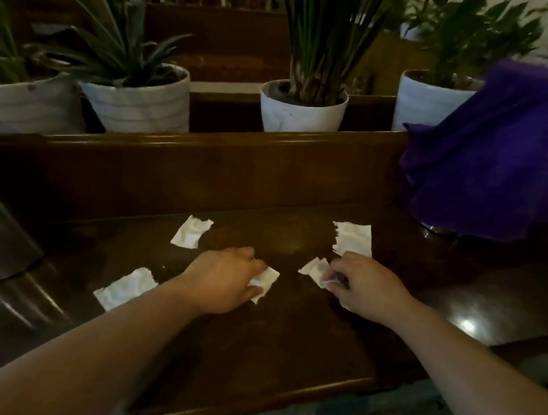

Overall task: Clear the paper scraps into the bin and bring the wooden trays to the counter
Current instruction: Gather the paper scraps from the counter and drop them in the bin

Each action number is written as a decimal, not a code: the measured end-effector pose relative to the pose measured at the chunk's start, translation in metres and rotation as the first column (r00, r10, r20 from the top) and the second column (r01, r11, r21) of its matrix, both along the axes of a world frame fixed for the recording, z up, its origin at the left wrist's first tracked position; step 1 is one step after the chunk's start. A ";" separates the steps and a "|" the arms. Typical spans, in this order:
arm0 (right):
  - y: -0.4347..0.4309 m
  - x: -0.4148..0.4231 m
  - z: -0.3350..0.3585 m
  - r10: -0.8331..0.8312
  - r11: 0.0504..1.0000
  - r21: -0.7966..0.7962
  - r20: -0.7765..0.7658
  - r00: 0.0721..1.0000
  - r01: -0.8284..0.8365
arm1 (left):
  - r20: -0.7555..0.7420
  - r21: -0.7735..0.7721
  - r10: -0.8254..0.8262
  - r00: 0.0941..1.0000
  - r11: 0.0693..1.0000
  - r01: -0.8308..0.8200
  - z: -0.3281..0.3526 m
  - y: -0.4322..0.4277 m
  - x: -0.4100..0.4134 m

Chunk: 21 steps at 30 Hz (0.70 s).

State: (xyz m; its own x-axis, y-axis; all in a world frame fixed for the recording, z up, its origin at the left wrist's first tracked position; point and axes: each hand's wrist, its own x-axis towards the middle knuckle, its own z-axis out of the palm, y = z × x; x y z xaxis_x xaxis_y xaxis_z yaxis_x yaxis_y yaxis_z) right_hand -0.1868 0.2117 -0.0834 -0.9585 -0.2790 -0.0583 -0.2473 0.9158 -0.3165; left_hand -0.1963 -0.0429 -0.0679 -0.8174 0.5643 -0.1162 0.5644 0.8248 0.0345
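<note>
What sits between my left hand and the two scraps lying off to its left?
Nothing visible. The left hand rests on one paper scrap; bare dark tabletop separates it from the far-left scrap and the near-left scrap. Both lie flat and uncovered.

Glossy dark wood table (283,346), crinkled white paper scraps (353,239)

light: dim, warm | glare: bright spot on the shiny bench (467,325) at right | shadows: dark corners | blur: plants (326,24) at the back soft, purple cloth (500,149) smeared | edges: bent by wide lens | papers (353,239) glow white
</note>
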 end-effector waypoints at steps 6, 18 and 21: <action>-0.003 0.015 0.001 -0.120 0.979 -0.160 0.030 0.992 0.123 | -0.075 0.092 -0.176 0.982 0.979 0.182 -0.014 -0.009 -0.018; 0.016 -0.047 0.027 -0.303 0.938 -0.183 -0.031 0.952 0.293 | -0.165 0.249 -0.164 0.972 0.947 0.202 -0.004 -0.021 -0.052; 0.024 -0.070 0.021 -0.312 0.941 -0.133 0.007 0.950 0.310 | -0.208 0.249 -0.150 0.967 0.947 0.201 -0.005 -0.022 -0.059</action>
State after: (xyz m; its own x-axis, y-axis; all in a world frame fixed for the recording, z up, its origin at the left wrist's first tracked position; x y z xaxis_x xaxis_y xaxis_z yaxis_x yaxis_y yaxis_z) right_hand -0.2567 0.2359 -0.0623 -0.9992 0.0289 -0.0279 0.0382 0.8986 -0.4370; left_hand -0.2554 -0.0647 -0.0727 -0.6954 0.6900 0.2008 0.7165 0.6870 0.1207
